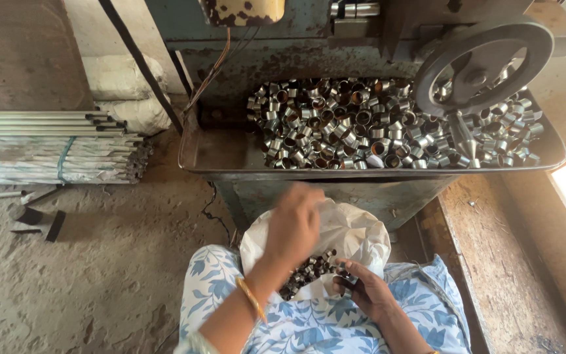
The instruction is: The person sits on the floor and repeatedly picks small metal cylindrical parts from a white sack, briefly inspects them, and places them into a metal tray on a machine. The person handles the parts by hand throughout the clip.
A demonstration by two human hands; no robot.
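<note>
A white bag [355,236] lies open on my lap, with several short metal rings [309,270] in it. My left hand [293,226], a bangle on its wrist, hovers just above the bag's mouth; it is blurred with its fingers curled, and I cannot see whether it holds anything. My right hand [365,292] rests at the bag's near edge, its fingertips pinched on a few of the metal rings. Ahead of me, a metal tray [230,164] on an old machine holds a large heap of the same shiny rings [361,131].
A dark handwheel [483,65] with a hanging handle sticks out over the tray's right side. Bundled metal tubes [47,144] lie on the dirt floor at the left, with small metal blocks [34,219] near them. A wooden bench [506,262] runs along the right.
</note>
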